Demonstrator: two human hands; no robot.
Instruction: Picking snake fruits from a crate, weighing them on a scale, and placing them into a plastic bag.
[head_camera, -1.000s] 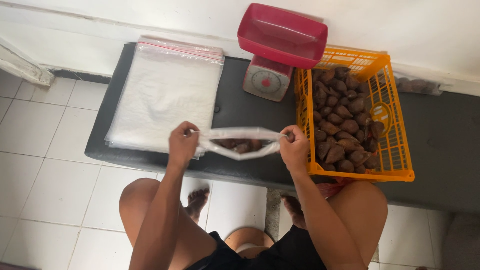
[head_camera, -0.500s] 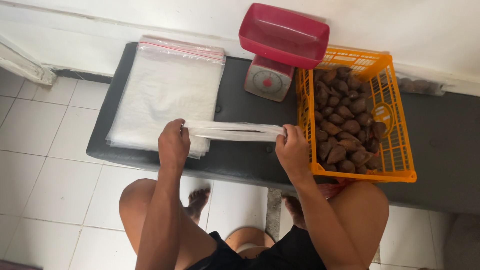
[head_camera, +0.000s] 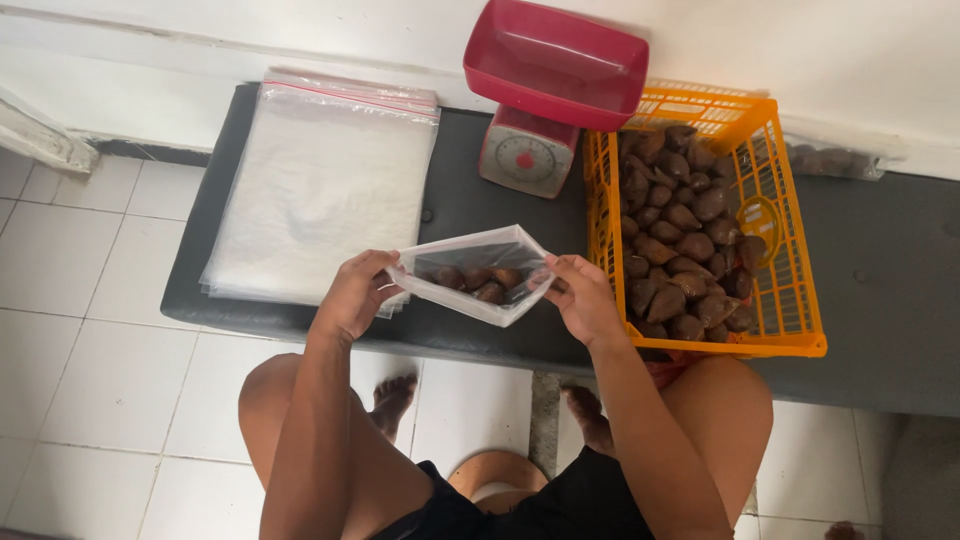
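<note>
Left hand and right hand hold a clear plastic bag between them, just above the near edge of the dark bench. Left grip pinches the bag's left edge, fingers pressed together on the plastic. Right grip pinches the right edge the same way, thumb on top. The bag hangs roughly level, slightly higher at the far side, mouth side hard to tell — possibly sealed, the view is too poor to be sure. Inside it sit a few brown scaly fruits, bunched in the middle and toward the low side.

Just right of the right hand stands an orange plastic basket on the bench, about half full of the same brown fruits; the right hand's knuckles are near its left wall, not clearly touching. Behind the bag, against the wall, sits a small kitchen scale with a round dial and a red tray on top. Left of the scale lies a flat stack of empty clear bags with a red strip along the far edge — the left hand is just beside its near right corner.

The person sits facing the bench, bare knees on both sides, bare feet on the white tiled floor below.
</note>
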